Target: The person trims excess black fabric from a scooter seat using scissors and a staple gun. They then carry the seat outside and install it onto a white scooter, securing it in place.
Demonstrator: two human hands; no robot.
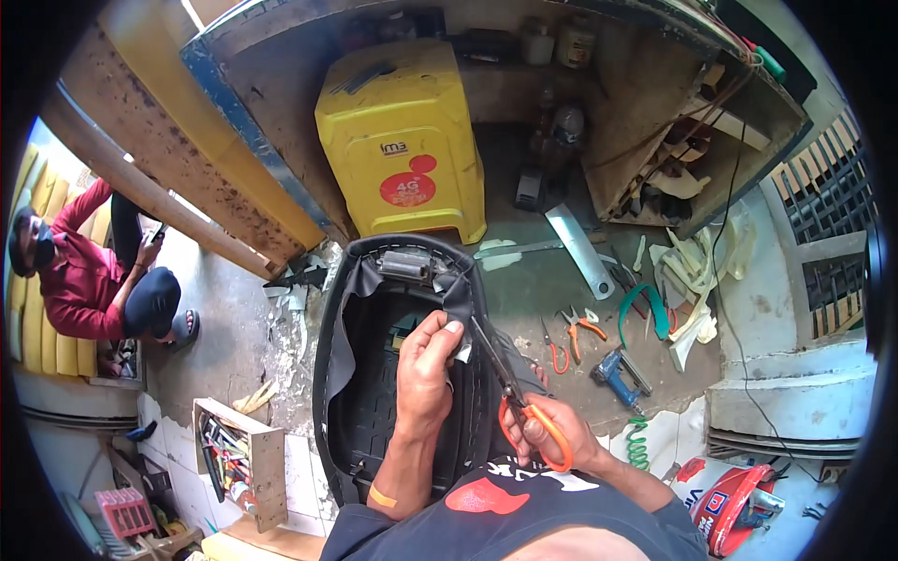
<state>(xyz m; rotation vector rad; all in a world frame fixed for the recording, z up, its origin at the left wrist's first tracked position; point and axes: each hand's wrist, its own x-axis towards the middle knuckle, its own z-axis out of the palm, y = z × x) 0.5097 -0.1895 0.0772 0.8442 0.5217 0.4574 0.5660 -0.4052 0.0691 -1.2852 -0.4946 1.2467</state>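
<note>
An upturned black motorcycle seat (pixel 330 402) lies in front of me, its hollow plastic base facing up. Around the rim the black cover (pixel 341 348) is folded inward, with a row of light marks along it, and loose flaps hang inside. My left hand (pixel 423 381) pinches a flap of this cover near the far right rim. In my right hand (pixel 563 432) is a pair of scissors with orange handles (pixel 506 383). Its blades point away from me and meet the flap just right of my left fingers; how far apart they are is hard to tell.
A yellow plastic stool (pixel 398 140) stands beyond the seat. Right of it lie a metal strip (pixel 577 252), orange-handled pliers (pixel 578 329) and a blue staple gun (pixel 617 379) with a green coiled hose (pixel 637 444). At left sit a toolbox (pixel 267 472) and a person (pixel 89 280).
</note>
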